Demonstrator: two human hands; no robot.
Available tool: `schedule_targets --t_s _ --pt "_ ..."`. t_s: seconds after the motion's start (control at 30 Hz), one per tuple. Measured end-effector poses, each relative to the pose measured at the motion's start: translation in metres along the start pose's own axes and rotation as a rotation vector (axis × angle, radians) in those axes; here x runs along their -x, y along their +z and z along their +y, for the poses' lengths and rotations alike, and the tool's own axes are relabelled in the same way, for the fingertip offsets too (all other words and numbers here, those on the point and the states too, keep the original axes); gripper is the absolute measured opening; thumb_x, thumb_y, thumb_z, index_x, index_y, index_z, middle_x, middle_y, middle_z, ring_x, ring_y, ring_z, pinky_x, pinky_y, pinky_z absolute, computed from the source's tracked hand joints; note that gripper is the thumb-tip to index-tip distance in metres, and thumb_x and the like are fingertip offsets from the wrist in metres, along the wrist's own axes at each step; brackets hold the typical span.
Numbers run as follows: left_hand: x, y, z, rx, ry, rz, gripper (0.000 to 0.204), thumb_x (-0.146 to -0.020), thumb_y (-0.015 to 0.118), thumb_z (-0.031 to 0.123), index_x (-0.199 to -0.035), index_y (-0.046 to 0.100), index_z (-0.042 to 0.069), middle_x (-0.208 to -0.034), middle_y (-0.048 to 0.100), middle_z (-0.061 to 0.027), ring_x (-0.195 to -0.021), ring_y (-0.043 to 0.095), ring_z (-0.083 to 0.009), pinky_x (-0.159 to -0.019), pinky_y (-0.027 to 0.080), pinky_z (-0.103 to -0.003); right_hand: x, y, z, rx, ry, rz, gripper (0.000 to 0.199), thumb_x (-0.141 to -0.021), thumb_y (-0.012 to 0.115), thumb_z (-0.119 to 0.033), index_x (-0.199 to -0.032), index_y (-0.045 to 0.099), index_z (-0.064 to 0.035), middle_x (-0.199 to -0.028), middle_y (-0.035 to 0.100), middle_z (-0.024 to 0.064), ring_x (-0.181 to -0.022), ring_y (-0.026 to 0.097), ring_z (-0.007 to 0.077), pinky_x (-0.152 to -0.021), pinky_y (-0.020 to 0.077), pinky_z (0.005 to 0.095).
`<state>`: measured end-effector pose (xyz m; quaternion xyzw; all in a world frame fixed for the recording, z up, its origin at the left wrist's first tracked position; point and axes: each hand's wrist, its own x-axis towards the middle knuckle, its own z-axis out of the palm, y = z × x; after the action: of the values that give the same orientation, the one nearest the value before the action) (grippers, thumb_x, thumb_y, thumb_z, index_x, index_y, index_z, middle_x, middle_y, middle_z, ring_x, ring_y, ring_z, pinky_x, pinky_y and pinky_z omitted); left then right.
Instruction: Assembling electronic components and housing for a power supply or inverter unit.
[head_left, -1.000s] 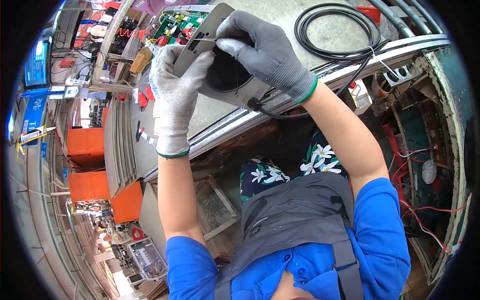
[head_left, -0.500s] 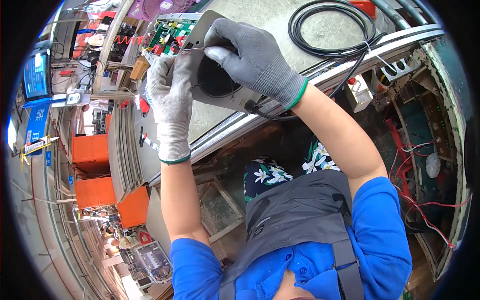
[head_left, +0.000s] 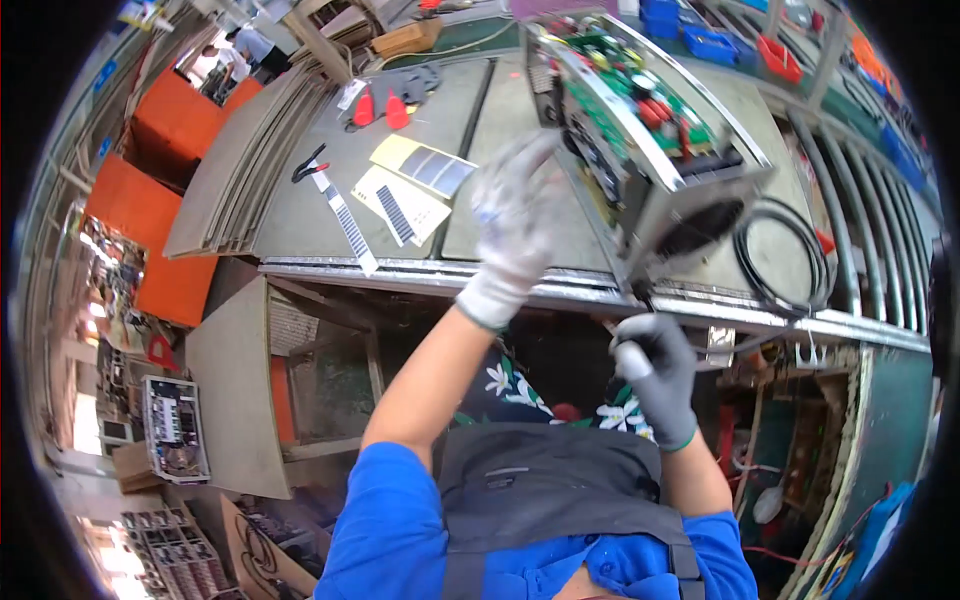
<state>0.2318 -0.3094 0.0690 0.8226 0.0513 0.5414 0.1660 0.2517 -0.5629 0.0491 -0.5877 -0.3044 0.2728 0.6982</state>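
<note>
Nearest you, your right hand [head_left: 655, 375] hangs just off the front edge of the desk [head_left: 585, 245], fingers curled; I cannot tell through the blur whether they pinch anything. Your left hand [head_left: 515, 215], fingers outstretched and gripping nothing visible, hovers beside the unit [head_left: 640, 140], which stands on the desk with its end plate [head_left: 690, 222] toward you, presumably for easy reach. The coil [head_left: 822, 270] at right seems looped for tidiness; the sheets [head_left: 425, 207] lie flat at left, likely for handiness.
</note>
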Motion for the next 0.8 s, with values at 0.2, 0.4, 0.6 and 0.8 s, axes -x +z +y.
schedule_targets --t_s 0.2,0.4,0.6,0.8 --pt "0.041 -0.083 -0.214 -0.736 -0.341 -0.563 0.065 -0.096 0.055 0.047 -0.151 0.043 0.015 -0.154 0.044 -0.016 -0.144 0.039 -0.0356 -0.114 0.028 -0.056 -0.13 0.097 0.034 0.457 -0.063 -0.101 0.021 -0.092 0.067 -0.016 -0.104 0.066 -0.0002 -0.083 0.063 0.0094 -0.076 0.06 0.0144 -0.07 0.048 0.0301" --pt "0.061 -0.102 -0.278 -0.623 -0.405 -0.733 0.046 -0.093 0.064 0.041 -0.131 0.066 0.017 -0.142 0.055 -0.0162 -0.133 0.048 -0.0368 -0.114 0.027 -0.053 -0.345 0.227 0.074 1.067 -0.121 -0.276 0.025 -0.093 0.056 -0.024 -0.109 0.069 -0.0104 -0.103 0.072 0.0168 -0.095 0.07 0.0363 -0.082 0.0554 0.0453" --pt "0.072 -0.102 -0.273 -0.556 -0.396 -0.589 0.045 -0.092 0.064 0.038 -0.13 0.067 0.015 -0.14 0.056 -0.0167 -0.136 0.045 -0.0361 -0.116 0.023 -0.056 -0.402 0.269 0.092 1.491 -0.006 -0.537 0.028 -0.086 0.06 -0.016 -0.108 0.074 -0.0076 -0.106 0.074 0.0186 -0.1 0.072 0.0355 -0.086 0.0573 0.0458" --pt "0.029 -0.094 -0.286 -0.445 -0.527 -0.633 0.034 -0.087 0.07 0.032 -0.11 0.07 0.007 -0.125 0.062 -0.0166 -0.115 0.058 -0.0357 -0.105 0.04 -0.05 -0.402 0.276 0.081 1.554 0.001 -0.58 0.026 -0.086 0.062 -0.016 -0.105 0.076 -0.0063 -0.104 0.074 0.0187 -0.099 0.073 0.0353 -0.084 0.058 0.0453"
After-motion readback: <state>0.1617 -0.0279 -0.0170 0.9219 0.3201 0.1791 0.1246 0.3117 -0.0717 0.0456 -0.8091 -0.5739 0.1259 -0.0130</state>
